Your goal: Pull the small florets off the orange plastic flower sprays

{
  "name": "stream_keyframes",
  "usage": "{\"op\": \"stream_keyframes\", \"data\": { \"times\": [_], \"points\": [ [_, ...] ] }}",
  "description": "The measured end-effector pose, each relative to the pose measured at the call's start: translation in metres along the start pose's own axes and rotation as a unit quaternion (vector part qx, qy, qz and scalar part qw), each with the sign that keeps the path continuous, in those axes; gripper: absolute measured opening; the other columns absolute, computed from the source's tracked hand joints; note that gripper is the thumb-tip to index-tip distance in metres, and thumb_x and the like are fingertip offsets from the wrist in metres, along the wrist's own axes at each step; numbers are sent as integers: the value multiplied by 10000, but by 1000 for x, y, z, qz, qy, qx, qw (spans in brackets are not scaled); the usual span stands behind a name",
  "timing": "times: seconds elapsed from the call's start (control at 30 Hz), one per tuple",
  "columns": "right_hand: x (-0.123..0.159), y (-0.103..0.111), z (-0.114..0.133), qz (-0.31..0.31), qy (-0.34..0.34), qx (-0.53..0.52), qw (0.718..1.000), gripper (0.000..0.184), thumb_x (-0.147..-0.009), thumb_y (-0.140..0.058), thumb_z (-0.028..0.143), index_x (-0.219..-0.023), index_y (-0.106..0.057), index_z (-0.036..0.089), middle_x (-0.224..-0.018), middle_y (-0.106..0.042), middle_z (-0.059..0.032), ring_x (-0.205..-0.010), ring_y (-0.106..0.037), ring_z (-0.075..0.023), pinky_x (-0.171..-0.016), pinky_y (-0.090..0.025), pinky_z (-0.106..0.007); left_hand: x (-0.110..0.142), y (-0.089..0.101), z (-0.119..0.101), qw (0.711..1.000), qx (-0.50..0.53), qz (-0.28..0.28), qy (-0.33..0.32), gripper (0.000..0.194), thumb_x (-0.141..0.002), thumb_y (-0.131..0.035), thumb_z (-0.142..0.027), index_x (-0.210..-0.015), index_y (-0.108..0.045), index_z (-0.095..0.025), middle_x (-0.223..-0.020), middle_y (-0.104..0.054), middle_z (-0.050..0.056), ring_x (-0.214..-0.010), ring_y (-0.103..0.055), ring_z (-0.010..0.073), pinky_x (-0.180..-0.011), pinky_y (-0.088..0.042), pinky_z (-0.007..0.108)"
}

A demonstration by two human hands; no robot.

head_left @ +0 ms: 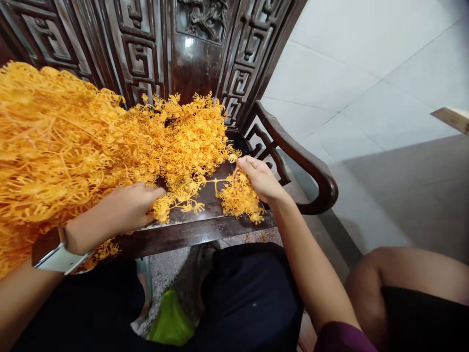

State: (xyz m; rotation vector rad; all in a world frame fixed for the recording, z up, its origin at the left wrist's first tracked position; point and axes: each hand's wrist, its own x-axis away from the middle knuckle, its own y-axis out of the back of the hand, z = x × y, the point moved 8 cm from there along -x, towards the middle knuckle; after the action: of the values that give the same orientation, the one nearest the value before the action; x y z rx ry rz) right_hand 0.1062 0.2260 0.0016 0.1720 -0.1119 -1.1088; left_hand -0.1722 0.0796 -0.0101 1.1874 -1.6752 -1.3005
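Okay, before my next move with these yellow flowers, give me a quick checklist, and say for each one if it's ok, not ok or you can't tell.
1. Right hand grip on the small yellow sprig: ok, pinched between thumb and fingers near its top.
2. Left hand grip: cannot tell; flowers show at the fingertips, but most fingers are hidden.
3. Small sprig separate from the flowers to its left: cannot tell; a thin stem spans the gap.
4. Big yellow pile kept within the seat's front edge: not ok, strands hang past it near the left wrist.
5. Watch free of strands: cannot tell; some lie close by.
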Motion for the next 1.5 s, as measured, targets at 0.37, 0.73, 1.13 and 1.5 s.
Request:
{"op": "stream_keyframes", "data": {
  "times": [0.37, 0.73, 1.13, 1.5],
  "points": [
    [13, -53, 19, 142, 68, 118, 980, 405, -967, -727, 575, -833, -685, 195, -797, -644, -6, -727, -535, -135, -688, -428, -303, 5, -24, -16, 992, -2, 126, -25, 920, -863, -626, -243, -1712, -294, -118, -1553, -570, 257, -1379, -604, 418, -1061, -538, 487],
    [34, -126, 25, 170, -59, -191, 965, 319, -885, -862, 422, -1089, -728, 217, -935, -723, -18, -849, -665, -144, -790, -555, -295, -18, -34, -65, 827, 535, -40, 169, 616, -918, -737, -514, -1399, -537, -185, -1428, -681, 157, -1300, -669, 306, -1098, -547, 452],
    [34, -113, 27, 187, 16, -36, 982, 298, -907, -832, 467, -850, -714, 200, -812, -663, 5, -745, -569, -128, -699, -468, -293, -14, -13, -64, 862, 493, -3, 115, 304, -886, -763, -450, -763, -643, -200, -738, -640, -13, -662, -554, 144, -591, -399, 287],
    [39, -116, 26, 193, 21, -16, 981, 330, -925, -801, 500, -831, -695, 202, -716, -607, 25, -674, -509, -129, -642, -401, -292, -19, -5, -61, 861, 500, -60, 71, 237, -1022, -614, -401, -922, -710, -209, -935, -733, 14, -908, -661, 184, -888, -508, 337]
  ]
}}
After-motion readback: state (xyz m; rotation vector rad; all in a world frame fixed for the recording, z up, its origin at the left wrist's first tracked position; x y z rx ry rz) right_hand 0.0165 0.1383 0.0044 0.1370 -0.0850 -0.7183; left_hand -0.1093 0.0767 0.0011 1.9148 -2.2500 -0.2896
